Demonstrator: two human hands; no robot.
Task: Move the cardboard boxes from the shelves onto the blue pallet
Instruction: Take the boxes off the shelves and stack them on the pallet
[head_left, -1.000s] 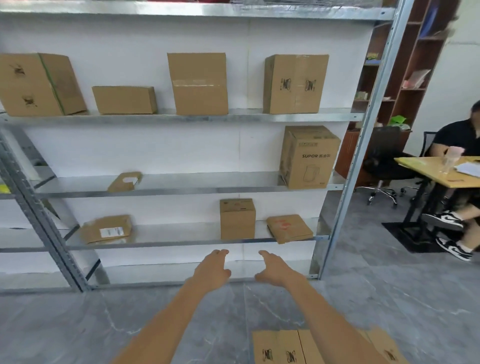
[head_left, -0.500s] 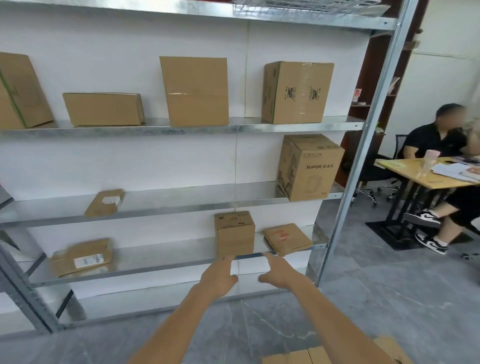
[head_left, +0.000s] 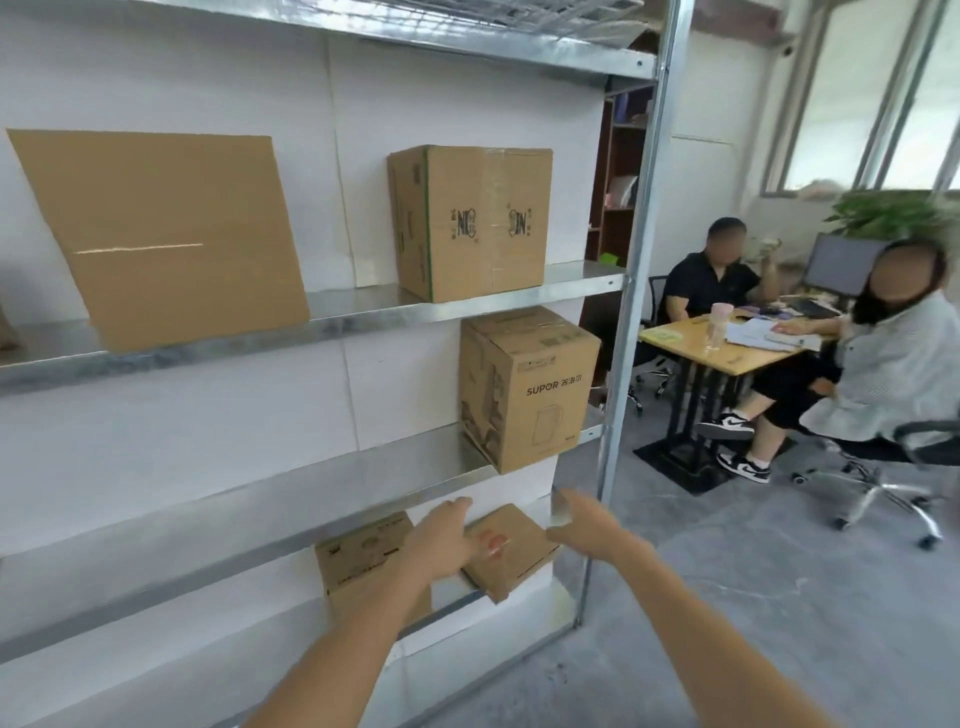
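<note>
Both my arms reach toward the low shelf of a metal rack (head_left: 332, 483). My left hand (head_left: 441, 540) is open, its fingers spread over the left edge of a flat cardboard box (head_left: 511, 556) with a red mark. My right hand (head_left: 587, 530) is open just right of that box, near the upright post. A small cube box (head_left: 358, 561) stands left of the flat one, partly behind my left arm. Above sit a SUPOR box (head_left: 535, 395), a taped box (head_left: 472, 223) and a large plain box (head_left: 166, 239). The blue pallet is out of view.
The rack's right upright post (head_left: 628, 312) stands close to my right hand. Two people sit at a wooden desk (head_left: 727, 348) to the right, with office chairs (head_left: 883, 467) on the grey floor. A dark bookcase (head_left: 618, 171) stands behind the rack.
I have stepped closer and turned right. Both hands rose from below the low shelf to the flat box. The boxes on the floor left the view.
</note>
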